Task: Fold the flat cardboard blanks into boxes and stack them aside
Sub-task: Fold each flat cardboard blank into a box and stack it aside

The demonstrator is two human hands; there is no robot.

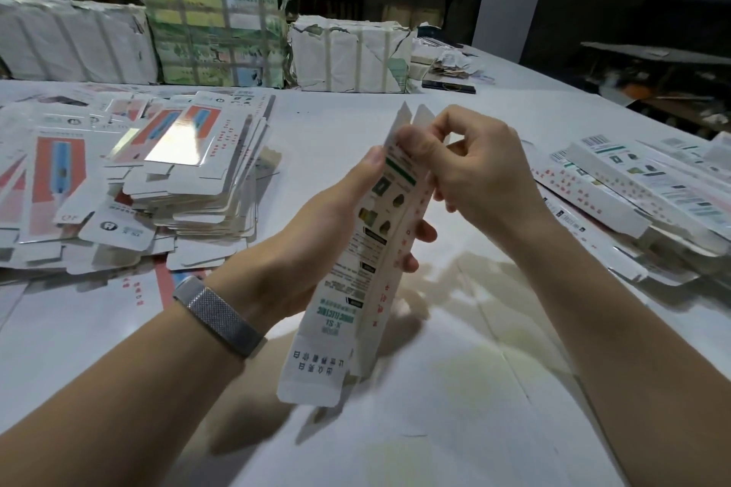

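A long narrow white box point(372, 269) with green and black print stands almost upright above the table, its end flaps loose at top and bottom. My left hand point(316, 233) grips its middle, thumb on the printed face and fingertips showing behind the right edge. My right hand point(470, 166) pinches the top end, fingers curled at the upper flaps. A heap of flat blanks point(166, 170) with orange and blue print lies at the left. Folded white boxes point(633, 186) lie piled at the right.
Several taped paper-wrapped bundles point(217, 36) line the far side of the white table point(455, 387). Loose paper scraps and a dark flat item point(449, 85) lie at the back right. The table's right edge runs diagonally, with dark clutter beyond it.
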